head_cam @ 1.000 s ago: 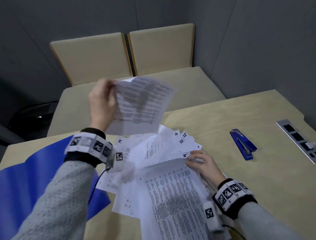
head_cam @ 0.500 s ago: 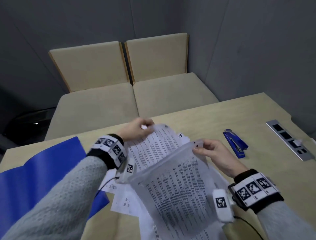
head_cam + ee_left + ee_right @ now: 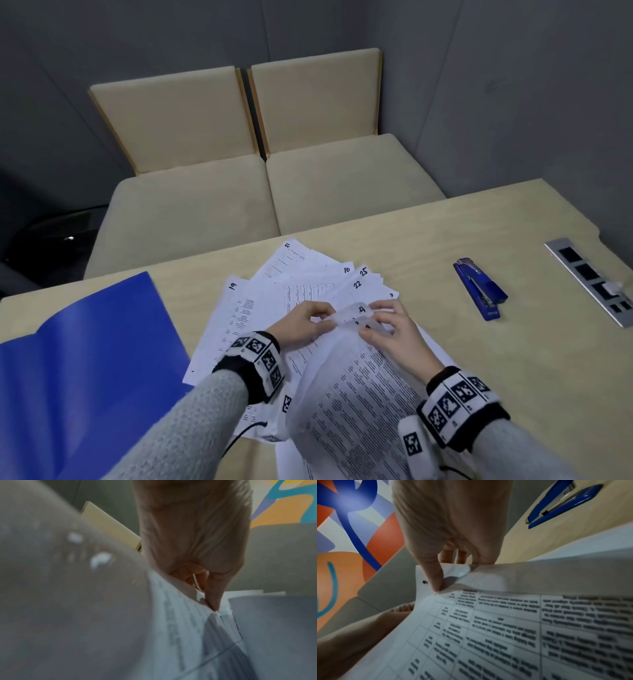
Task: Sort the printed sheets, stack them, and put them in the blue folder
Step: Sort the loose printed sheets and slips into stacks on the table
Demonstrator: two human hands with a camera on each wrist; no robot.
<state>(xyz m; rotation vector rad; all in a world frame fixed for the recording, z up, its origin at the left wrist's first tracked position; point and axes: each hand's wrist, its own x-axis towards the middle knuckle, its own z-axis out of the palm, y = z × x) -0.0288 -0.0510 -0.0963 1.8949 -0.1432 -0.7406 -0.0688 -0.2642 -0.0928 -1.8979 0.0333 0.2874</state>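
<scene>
A: How far along can the sorting be judged to be?

B: Early to middle, it would seem. A loose fan of printed sheets [image 3: 308, 284] is spread on the counter [image 3: 445, 240], with handwritten numbers 19, 21, 10, 25 and 22 showing at the corners, so no order has yet been reached there.

A: And what is held?

B: A small bundle of sheets [image 3: 346, 387] is raised off the fan, bowed upward toward the camera. Its top edge is pinched by the left hand [image 3: 301, 325] at one side, thumb and fingers curled onto the paper. The numbered corner is pinched by the right hand [image 3: 394, 329], thumb on the printed face and fingers behind, as is shown in the right wrist view. A 4 can be read at that corner; the other marks are too small to be made out.

A: Has anything been put into the folder?

B: Nothing can be seen in it. The blue folder [image 3: 85, 359] lies open at the left of the counter, just beside the fan, its near corner partly covered by a sheet.

A: What is left, then?

B: Most of it, by this judgement: the fanned sheets are to be ordered, squared into one stack and laid in the folder. The blue stapler [image 3: 479, 287] lies well apart at the right, untouched.
</scene>
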